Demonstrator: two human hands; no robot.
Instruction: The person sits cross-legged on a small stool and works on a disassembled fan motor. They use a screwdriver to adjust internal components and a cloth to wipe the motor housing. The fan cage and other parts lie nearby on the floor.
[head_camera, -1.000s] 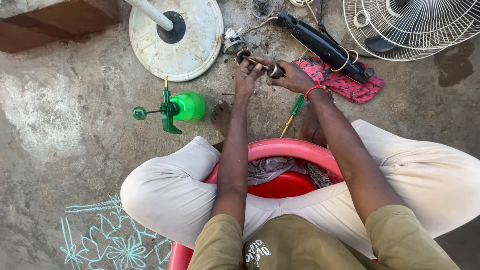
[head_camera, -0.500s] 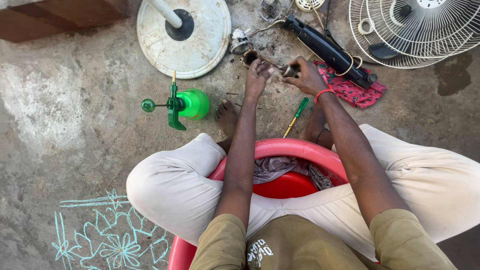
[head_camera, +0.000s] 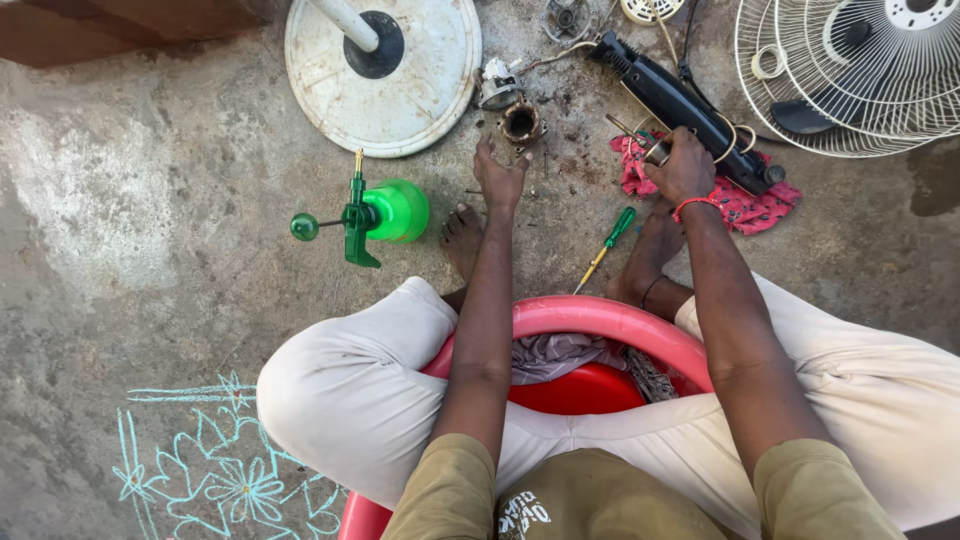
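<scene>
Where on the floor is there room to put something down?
Bare concrete lies left of the green sprayer, between it and the chalk drawing. A smaller patch sits right of the screwdriver, below the red cloth. It is crowded up top around the left hand, right hand, round base and fan grille.

A single camera sat on the person's head and looked almost straight down over the chest and folded legs onto the concrete floor (head_camera: 150, 250). It was close: the forearms ran up the middle of the frame, and the red tub (head_camera: 600, 318) filled the near edge. The far edge reached a round white fan base (head_camera: 420, 90) and, at the far right, a wire fan guard (head_camera: 850, 90); both were cut off. The chalk drawing (head_camera: 220, 470) lay near left. The lens seemed tilted slightly forward. No second view shared the scene.
</scene>
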